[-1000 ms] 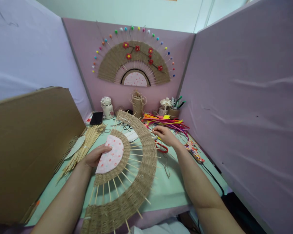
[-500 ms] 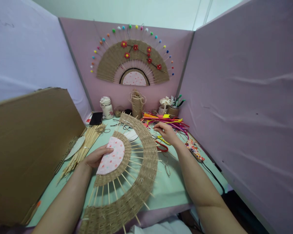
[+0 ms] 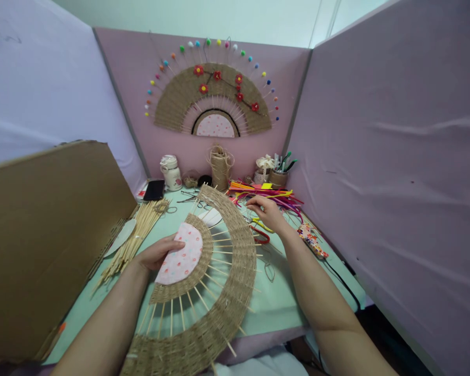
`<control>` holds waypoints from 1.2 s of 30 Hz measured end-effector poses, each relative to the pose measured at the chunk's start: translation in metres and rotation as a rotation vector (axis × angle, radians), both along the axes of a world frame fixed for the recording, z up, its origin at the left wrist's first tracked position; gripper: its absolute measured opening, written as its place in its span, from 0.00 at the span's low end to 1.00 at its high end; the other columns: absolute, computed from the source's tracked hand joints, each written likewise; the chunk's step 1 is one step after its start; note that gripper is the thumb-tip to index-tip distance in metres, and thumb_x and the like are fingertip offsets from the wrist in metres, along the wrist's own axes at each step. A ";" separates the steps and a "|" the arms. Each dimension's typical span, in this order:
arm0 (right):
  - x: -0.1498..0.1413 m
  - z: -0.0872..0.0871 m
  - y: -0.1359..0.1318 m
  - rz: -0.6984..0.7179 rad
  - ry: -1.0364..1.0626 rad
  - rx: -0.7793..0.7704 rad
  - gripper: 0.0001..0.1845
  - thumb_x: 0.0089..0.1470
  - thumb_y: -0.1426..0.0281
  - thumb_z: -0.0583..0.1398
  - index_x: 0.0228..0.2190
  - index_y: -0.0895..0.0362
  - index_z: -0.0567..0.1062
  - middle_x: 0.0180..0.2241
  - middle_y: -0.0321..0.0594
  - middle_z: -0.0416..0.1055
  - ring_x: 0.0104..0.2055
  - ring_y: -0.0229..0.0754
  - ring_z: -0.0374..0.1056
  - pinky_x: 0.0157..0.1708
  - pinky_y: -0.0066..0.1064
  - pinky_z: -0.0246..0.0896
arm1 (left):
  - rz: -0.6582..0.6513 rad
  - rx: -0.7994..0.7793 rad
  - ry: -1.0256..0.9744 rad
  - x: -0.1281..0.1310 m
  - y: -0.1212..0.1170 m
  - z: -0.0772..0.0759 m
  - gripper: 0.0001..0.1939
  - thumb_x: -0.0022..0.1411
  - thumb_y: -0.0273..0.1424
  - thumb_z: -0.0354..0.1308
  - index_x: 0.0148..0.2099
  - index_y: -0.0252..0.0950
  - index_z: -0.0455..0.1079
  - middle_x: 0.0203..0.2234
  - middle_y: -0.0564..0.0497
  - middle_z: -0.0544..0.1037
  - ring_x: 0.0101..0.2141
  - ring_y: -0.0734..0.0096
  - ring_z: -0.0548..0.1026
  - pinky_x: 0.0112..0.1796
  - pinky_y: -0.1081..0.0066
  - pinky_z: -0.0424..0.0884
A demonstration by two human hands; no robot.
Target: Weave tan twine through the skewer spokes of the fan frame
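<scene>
My left hand grips a half-round woven fan by its flat inner edge, thumb on the pink spotted cloth at its centre. Thin sticks run out from the cloth's woven border through a wide outer band of twine weave and poke past its rim. Beyond the fan's upper right edge, my right hand is raised with its fingers pinched together. Whatever lies between those fingertips is too small to make out. Below that hand lie red-handled scissors, a yellow-handled tool and a loose loop of twine.
A finished-looking fan with red flowers hangs on the back panel. Along the back stand a white bottle, a twine spool and a pen pot. Bamboo sticks lie left, beside cardboard; a patterned glue gun lies right.
The fan has shifted slightly to the right and turned a little clockwise in my left hand's grip. My right hand stays almost where it was, still pinched.
</scene>
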State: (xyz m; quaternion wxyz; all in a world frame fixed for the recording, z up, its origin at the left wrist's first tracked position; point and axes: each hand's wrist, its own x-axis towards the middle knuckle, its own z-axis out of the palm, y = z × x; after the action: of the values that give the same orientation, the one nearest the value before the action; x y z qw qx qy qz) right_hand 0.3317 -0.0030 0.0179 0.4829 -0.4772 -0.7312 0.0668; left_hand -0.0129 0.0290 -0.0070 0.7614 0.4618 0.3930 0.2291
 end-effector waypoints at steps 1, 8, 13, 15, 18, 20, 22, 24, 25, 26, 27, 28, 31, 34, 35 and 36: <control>0.000 0.000 0.000 0.004 0.007 -0.010 0.06 0.54 0.68 0.57 0.31 0.57 0.74 0.32 0.41 0.73 0.34 0.39 0.67 0.37 0.31 0.59 | -0.006 0.000 -0.004 0.000 0.000 -0.001 0.20 0.45 0.27 0.66 0.42 0.31 0.69 0.26 0.45 0.80 0.22 0.65 0.77 0.23 0.71 0.73; -0.005 -0.003 0.002 0.035 0.149 -0.170 0.07 0.50 0.68 0.58 0.28 0.58 0.74 0.28 0.37 0.72 0.29 0.36 0.64 0.31 0.28 0.58 | -0.044 -0.002 -0.019 0.000 0.000 -0.002 0.22 0.45 0.27 0.67 0.44 0.31 0.68 0.29 0.44 0.80 0.24 0.64 0.77 0.25 0.70 0.73; -0.010 -0.011 0.008 0.137 0.348 -0.347 0.08 0.49 0.67 0.57 0.28 0.59 0.73 0.24 0.35 0.69 0.26 0.34 0.61 0.28 0.26 0.57 | -0.049 -0.005 -0.042 0.001 0.000 -0.003 0.22 0.45 0.26 0.67 0.44 0.31 0.68 0.30 0.43 0.80 0.25 0.63 0.78 0.26 0.69 0.74; -0.013 -0.012 0.009 0.153 0.387 -0.392 0.09 0.48 0.66 0.58 0.27 0.59 0.73 0.23 0.34 0.67 0.25 0.33 0.59 0.28 0.26 0.56 | -0.051 -0.013 -0.054 0.001 0.001 -0.004 0.23 0.45 0.26 0.67 0.45 0.31 0.68 0.30 0.43 0.80 0.25 0.63 0.78 0.26 0.69 0.74; -0.016 -0.012 0.008 0.152 0.433 -0.419 0.09 0.47 0.65 0.59 0.25 0.59 0.73 0.22 0.33 0.66 0.24 0.33 0.58 0.27 0.26 0.54 | -0.017 -0.043 -0.083 0.003 0.001 -0.006 0.21 0.47 0.27 0.66 0.45 0.31 0.69 0.31 0.43 0.80 0.27 0.62 0.78 0.28 0.68 0.74; -0.016 -0.012 0.008 0.148 0.473 -0.419 0.09 0.46 0.65 0.59 0.25 0.59 0.73 0.22 0.33 0.65 0.24 0.32 0.57 0.26 0.25 0.53 | 0.014 -0.055 -0.104 0.004 0.001 -0.007 0.18 0.49 0.29 0.66 0.43 0.30 0.69 0.31 0.43 0.80 0.28 0.62 0.78 0.30 0.67 0.74; -0.016 -0.013 0.008 0.142 0.514 -0.420 0.08 0.46 0.65 0.59 0.25 0.59 0.72 0.21 0.32 0.64 0.23 0.32 0.57 0.25 0.25 0.52 | 0.037 -0.043 -0.123 0.007 0.001 -0.008 0.17 0.50 0.29 0.65 0.43 0.30 0.69 0.32 0.43 0.80 0.29 0.63 0.78 0.32 0.68 0.74; -0.016 -0.013 0.008 0.136 0.551 -0.432 0.08 0.45 0.65 0.59 0.25 0.58 0.72 0.20 0.31 0.64 0.23 0.32 0.56 0.24 0.25 0.51 | 0.047 -0.007 -0.139 0.011 0.001 -0.008 0.17 0.51 0.29 0.64 0.44 0.31 0.69 0.34 0.43 0.80 0.30 0.65 0.78 0.33 0.69 0.74; -0.016 -0.013 0.008 0.135 0.564 -0.441 0.08 0.45 0.65 0.59 0.26 0.58 0.72 0.20 0.31 0.63 0.22 0.32 0.55 0.23 0.24 0.51 | 0.053 0.013 -0.143 0.013 0.001 -0.008 0.18 0.51 0.28 0.64 0.45 0.31 0.68 0.35 0.44 0.80 0.31 0.65 0.78 0.33 0.69 0.74; -0.016 -0.013 0.008 0.134 0.572 -0.452 0.08 0.44 0.65 0.59 0.26 0.58 0.72 0.20 0.31 0.63 0.22 0.32 0.55 0.23 0.24 0.50 | 0.057 0.031 -0.144 0.015 0.001 -0.008 0.19 0.51 0.28 0.64 0.46 0.32 0.68 0.35 0.44 0.80 0.31 0.66 0.78 0.34 0.70 0.74; -0.016 -0.013 0.008 0.134 0.577 -0.462 0.09 0.44 0.65 0.59 0.26 0.58 0.72 0.20 0.31 0.63 0.22 0.31 0.55 0.23 0.24 0.50 | 0.059 0.044 -0.144 0.018 0.000 -0.008 0.20 0.51 0.27 0.64 0.48 0.33 0.67 0.36 0.44 0.80 0.31 0.67 0.78 0.33 0.70 0.74; -0.016 -0.013 0.007 0.133 0.578 -0.470 0.09 0.44 0.65 0.59 0.26 0.58 0.72 0.20 0.31 0.63 0.22 0.31 0.55 0.23 0.24 0.50 | 0.063 0.051 -0.143 0.020 0.000 -0.008 0.21 0.51 0.27 0.64 0.49 0.33 0.66 0.36 0.45 0.79 0.31 0.67 0.78 0.33 0.70 0.74; -0.015 -0.013 0.007 0.140 0.560 -0.479 0.09 0.45 0.65 0.59 0.27 0.58 0.72 0.21 0.31 0.64 0.22 0.32 0.56 0.24 0.24 0.51 | 0.083 0.039 -0.131 0.024 -0.001 -0.006 0.22 0.53 0.27 0.63 0.50 0.34 0.64 0.36 0.45 0.79 0.30 0.67 0.78 0.32 0.70 0.75; -0.012 -0.014 0.009 0.124 0.511 -0.440 0.08 0.45 0.65 0.59 0.27 0.58 0.72 0.23 0.33 0.66 0.24 0.33 0.59 0.26 0.25 0.53 | 0.093 0.025 -0.115 0.024 -0.001 -0.007 0.20 0.53 0.28 0.63 0.49 0.34 0.65 0.33 0.46 0.79 0.28 0.68 0.78 0.30 0.71 0.75; -0.011 -0.014 0.010 0.106 0.491 -0.418 0.08 0.45 0.65 0.59 0.26 0.58 0.72 0.24 0.33 0.67 0.25 0.33 0.59 0.26 0.26 0.54 | 0.082 0.022 -0.111 0.024 -0.001 -0.008 0.20 0.53 0.29 0.63 0.49 0.33 0.66 0.33 0.46 0.79 0.27 0.68 0.78 0.30 0.71 0.74; -0.010 -0.014 0.010 0.083 0.468 -0.396 0.09 0.45 0.65 0.59 0.26 0.59 0.73 0.24 0.34 0.67 0.26 0.34 0.60 0.27 0.26 0.54 | 0.066 0.021 -0.109 0.023 -0.001 -0.009 0.20 0.53 0.29 0.63 0.49 0.33 0.66 0.33 0.46 0.79 0.27 0.68 0.78 0.30 0.70 0.74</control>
State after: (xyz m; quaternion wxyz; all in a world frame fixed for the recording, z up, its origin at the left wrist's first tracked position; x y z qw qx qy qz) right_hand 0.3217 0.0073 0.0040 0.5326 -0.5035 -0.5918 0.3357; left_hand 0.0105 0.0283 -0.0163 0.7688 0.4432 0.3638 0.2830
